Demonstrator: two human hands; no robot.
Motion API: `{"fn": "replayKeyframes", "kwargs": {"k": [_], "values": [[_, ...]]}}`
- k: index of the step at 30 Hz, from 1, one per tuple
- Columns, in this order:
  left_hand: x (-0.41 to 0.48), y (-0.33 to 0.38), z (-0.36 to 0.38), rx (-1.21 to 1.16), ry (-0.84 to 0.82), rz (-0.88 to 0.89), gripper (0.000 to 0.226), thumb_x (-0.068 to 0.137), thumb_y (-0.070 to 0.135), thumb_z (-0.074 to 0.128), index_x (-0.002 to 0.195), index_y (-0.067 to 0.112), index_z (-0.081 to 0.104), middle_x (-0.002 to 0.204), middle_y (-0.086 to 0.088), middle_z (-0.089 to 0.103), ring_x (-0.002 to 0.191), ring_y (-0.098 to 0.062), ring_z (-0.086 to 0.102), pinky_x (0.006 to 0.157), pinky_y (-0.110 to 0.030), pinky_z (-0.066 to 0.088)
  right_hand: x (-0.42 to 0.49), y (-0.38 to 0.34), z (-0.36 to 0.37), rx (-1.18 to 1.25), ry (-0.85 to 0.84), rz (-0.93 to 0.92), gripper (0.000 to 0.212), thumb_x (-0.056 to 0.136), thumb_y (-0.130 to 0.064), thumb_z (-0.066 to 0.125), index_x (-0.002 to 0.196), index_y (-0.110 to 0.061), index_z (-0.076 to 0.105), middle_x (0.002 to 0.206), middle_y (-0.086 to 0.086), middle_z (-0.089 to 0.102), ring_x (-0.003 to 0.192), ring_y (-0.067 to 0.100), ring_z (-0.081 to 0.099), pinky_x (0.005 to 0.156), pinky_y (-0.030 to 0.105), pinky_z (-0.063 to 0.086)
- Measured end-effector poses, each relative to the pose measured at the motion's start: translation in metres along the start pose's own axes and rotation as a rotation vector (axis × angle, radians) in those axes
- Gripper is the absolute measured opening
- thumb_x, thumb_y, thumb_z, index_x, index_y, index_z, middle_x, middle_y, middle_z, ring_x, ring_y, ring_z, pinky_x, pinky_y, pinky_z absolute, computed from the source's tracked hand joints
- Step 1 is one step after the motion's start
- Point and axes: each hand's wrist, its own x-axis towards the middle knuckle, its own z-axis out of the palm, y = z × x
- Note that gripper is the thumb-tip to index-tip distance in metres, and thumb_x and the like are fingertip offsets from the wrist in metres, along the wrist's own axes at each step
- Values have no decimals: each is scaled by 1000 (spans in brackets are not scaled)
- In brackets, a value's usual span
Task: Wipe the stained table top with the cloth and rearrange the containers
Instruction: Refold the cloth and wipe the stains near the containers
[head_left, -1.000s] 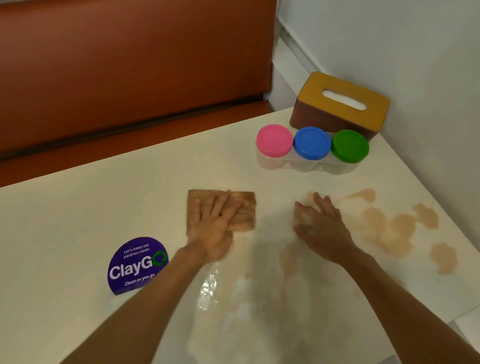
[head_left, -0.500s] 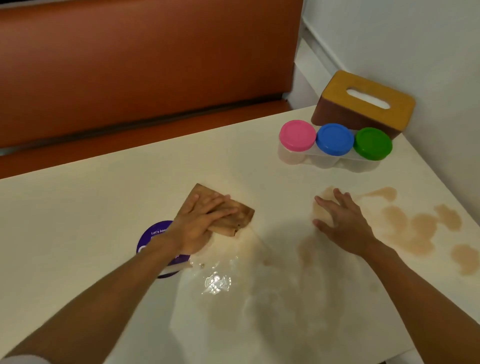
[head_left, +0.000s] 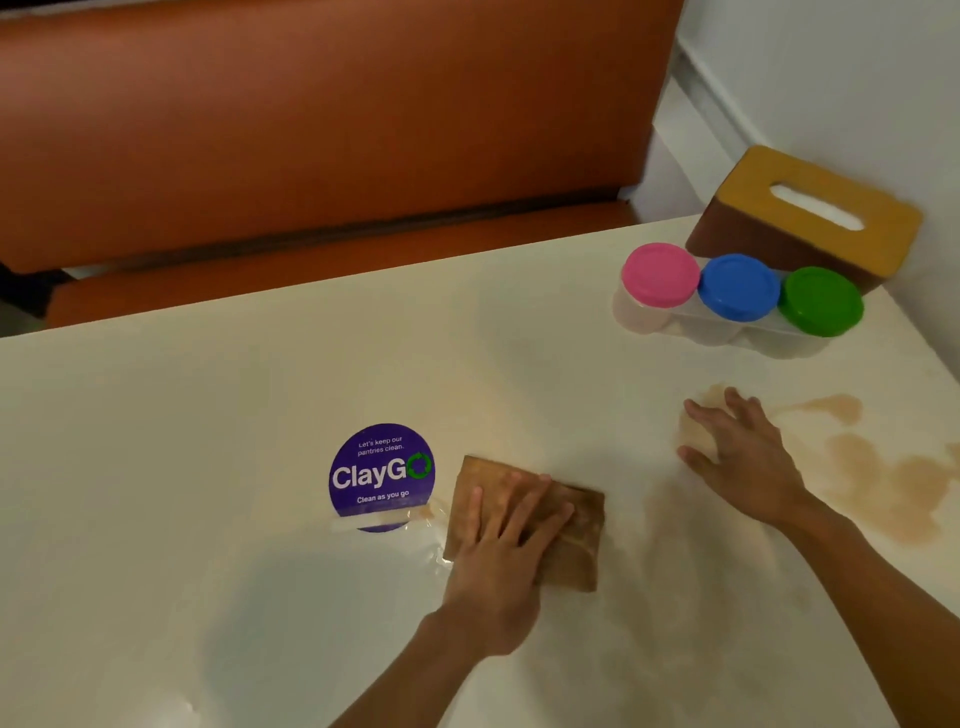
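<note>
Nearest the camera, the left hand (head_left: 498, 566) lies flat on the brown cloth (head_left: 566, 535), fingers straight and a little spread, pressing it to the table top (head_left: 208, 441). And there's the change: half a second ago that cloth was angled up by the purple sticker, the hand covering most of the sticker; now it has swung back right and squared up, and the ClayGo sticker (head_left: 382, 475) shows almost whole, just left of the cloth. A back-and-forth scrub, then. A wet sheen glints just left of the cloth, under the sticker's lower edge. The area right of the cloth carries only a faint tan haze, so this patch looks mostly dealt with.

Further out, the right hand (head_left: 743, 462) is spread, palm down, fingers extended, bracing on the table over the left end of the spill, much as it was a moment back. Beyond its fingers the brown stains (head_left: 883, 478) sit dark and blotchy toward the right edge, seemingly untouched. That's the bulk of the wiping left.

At the far corner, the three containers, pink lid (head_left: 660, 273), blue lid (head_left: 737, 286), green lid (head_left: 821, 300), stand in a touching row before the tissue box (head_left: 810, 218), not yet rearranged.
</note>
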Motion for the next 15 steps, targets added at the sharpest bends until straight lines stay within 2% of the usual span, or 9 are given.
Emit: {"fn": "replayKeyframes", "kwargs": {"k": [3,7,9,12,14,15], "values": [[-10,10,3,61,-53,100,76,72,31,34,147,41,27,160,7,19,149,-24,13,112,-53,4,0,3,1,36,13,1,62,85,-40,68,142,-35,43,157,14,24,148,33,10,116,54,19],[-25,22,9,100,-71,211,72,72,36,40,143,41,35,159,7,23,146,-24,22,110,-52,12,1,6,2,58,16,2,63,81,-39,72,139,-34,47,154,16,31,147,34,16,114,58,22],[-24,19,5,169,-60,225,71,71,35,41,142,41,36,158,8,27,145,-23,25,110,-51,14,0,4,1,76,14,6,62,81,-37,72,138,-34,47,154,15,29,147,33,15,115,57,22],[-30,14,2,138,-29,242,70,72,31,40,141,40,37,156,12,29,146,-19,25,115,-51,17,-1,1,-1,92,17,22,62,82,-33,73,139,-32,48,157,14,24,147,33,12,115,56,22],[-45,10,16,207,-32,327,60,79,32,43,138,42,40,155,14,30,145,-18,27,115,-49,20,-2,-1,-2,85,22,22,62,83,-33,73,139,-32,47,157,14,22,147,34,11,116,55,21],[-52,7,17,218,-2,400,49,90,30,42,137,43,41,157,13,27,145,-17,25,114,-47,22,-3,-1,-2,77,19,24,62,84,-33,72,140,-32,47,158,14,21,147,34,11,115,54,20]]}}
